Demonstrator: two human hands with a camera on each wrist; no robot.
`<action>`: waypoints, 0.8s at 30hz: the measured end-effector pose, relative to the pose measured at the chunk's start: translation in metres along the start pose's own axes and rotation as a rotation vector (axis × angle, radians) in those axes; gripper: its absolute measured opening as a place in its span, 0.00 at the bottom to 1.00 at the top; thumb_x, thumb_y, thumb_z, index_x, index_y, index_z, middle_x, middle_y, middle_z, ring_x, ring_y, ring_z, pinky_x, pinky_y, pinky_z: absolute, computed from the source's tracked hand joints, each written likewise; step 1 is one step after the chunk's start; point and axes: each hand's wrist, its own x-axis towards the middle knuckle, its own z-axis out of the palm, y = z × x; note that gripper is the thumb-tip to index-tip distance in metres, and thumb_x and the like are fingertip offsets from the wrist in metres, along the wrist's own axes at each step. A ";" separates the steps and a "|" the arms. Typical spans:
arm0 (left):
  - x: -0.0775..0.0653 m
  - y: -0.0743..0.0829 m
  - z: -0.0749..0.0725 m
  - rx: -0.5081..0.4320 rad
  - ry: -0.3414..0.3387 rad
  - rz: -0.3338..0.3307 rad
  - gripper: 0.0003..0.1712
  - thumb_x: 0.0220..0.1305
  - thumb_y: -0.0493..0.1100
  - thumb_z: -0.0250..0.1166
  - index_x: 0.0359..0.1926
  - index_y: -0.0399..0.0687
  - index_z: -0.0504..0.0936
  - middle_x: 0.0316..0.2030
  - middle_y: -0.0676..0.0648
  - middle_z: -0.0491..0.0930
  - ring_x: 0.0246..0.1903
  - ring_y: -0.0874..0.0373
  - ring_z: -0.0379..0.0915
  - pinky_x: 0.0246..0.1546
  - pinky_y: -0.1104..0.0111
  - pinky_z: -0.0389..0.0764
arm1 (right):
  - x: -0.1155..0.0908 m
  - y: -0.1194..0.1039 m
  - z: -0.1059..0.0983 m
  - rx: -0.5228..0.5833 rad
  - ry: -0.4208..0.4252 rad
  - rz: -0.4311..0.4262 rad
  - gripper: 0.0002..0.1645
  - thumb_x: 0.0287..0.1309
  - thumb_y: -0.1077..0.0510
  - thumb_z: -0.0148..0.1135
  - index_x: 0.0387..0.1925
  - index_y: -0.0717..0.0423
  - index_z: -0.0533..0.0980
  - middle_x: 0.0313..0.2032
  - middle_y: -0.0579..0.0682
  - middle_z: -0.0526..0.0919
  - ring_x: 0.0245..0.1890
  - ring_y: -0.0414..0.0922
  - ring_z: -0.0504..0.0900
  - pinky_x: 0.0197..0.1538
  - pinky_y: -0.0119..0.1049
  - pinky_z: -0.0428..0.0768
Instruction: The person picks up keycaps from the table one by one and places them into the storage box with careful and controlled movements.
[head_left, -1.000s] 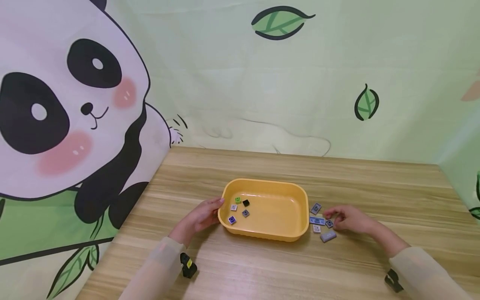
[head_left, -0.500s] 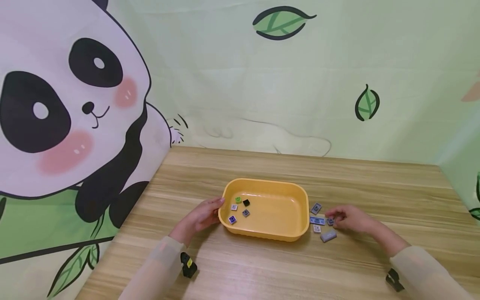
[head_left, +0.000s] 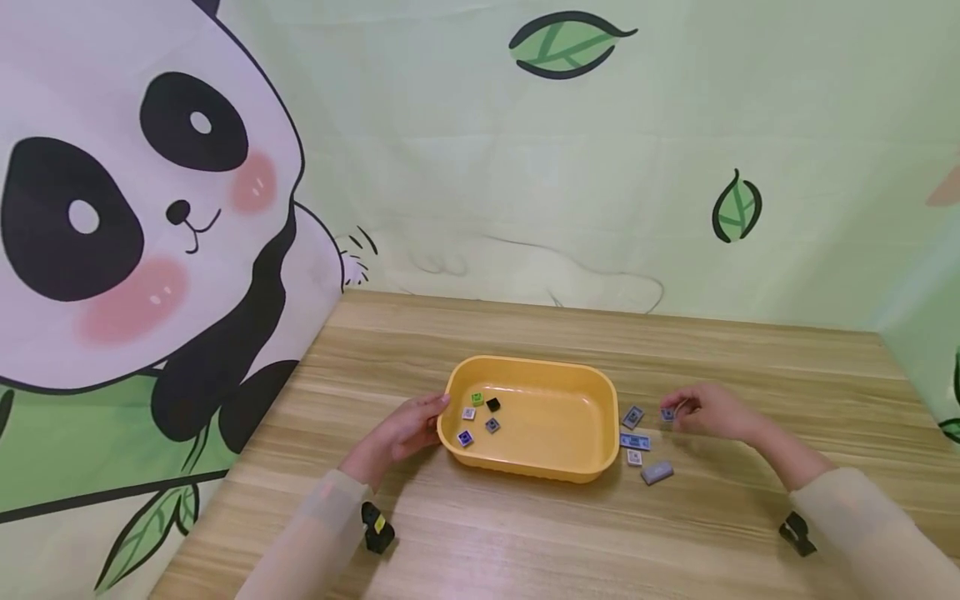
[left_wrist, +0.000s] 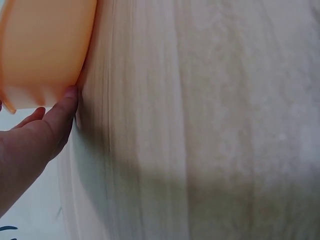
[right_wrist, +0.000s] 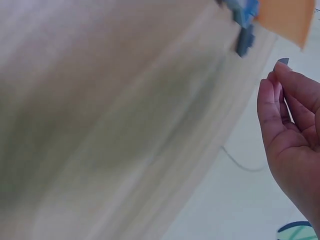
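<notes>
The left hand (head_left: 405,429) grips the left end of the yellow tray (head_left: 551,421), unchanged from the preceding view. Five small pieces (head_left: 492,425) lie inside the tray, toward its left end. Just outside the right wall lie a grey plate (head_left: 633,417), a blue bar (head_left: 635,442), a white square (head_left: 634,458) and a grey block (head_left: 657,472). The right hand (head_left: 708,410) pinches a small grey-blue piece (head_left: 667,414), now moved away from its earlier position beside the blue bar; its pick-up therefore appears complete. Fingertips cover most of this piece; in the right wrist view only a dark corner shows, and the loose pieces there are blurred. Whether the blue bar touches the tray cannot be determined.
</notes>
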 end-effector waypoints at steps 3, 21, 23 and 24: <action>0.000 0.001 0.000 0.001 -0.001 0.004 0.34 0.84 0.48 0.42 0.79 0.31 0.50 0.76 0.29 0.59 0.69 0.47 0.67 0.77 0.47 0.64 | 0.003 -0.007 -0.010 -0.013 -0.001 0.004 0.21 0.59 0.67 0.66 0.53 0.77 0.78 0.40 0.62 0.87 0.36 0.35 0.81 0.38 0.28 0.81; 0.000 0.000 -0.001 0.005 0.030 -0.004 0.34 0.84 0.47 0.43 0.79 0.31 0.49 0.75 0.28 0.61 0.63 0.51 0.71 0.76 0.47 0.66 | 0.023 -0.061 -0.059 -0.107 -0.010 -0.020 0.18 0.62 0.67 0.66 0.52 0.72 0.80 0.40 0.60 0.88 0.40 0.41 0.82 0.39 0.26 0.82; 0.000 0.001 -0.001 0.005 0.034 -0.007 0.34 0.84 0.46 0.43 0.79 0.31 0.49 0.75 0.28 0.60 0.64 0.50 0.70 0.76 0.47 0.65 | 0.026 -0.068 -0.064 -0.109 -0.007 -0.025 0.17 0.62 0.67 0.66 0.52 0.72 0.80 0.40 0.58 0.88 0.39 0.40 0.82 0.38 0.26 0.82; -0.001 0.002 0.000 0.005 0.033 -0.009 0.34 0.84 0.46 0.43 0.79 0.31 0.48 0.75 0.28 0.60 0.65 0.50 0.70 0.76 0.47 0.65 | 0.027 -0.072 -0.066 -0.112 -0.007 -0.028 0.17 0.62 0.67 0.66 0.51 0.72 0.80 0.40 0.58 0.89 0.39 0.40 0.81 0.38 0.26 0.81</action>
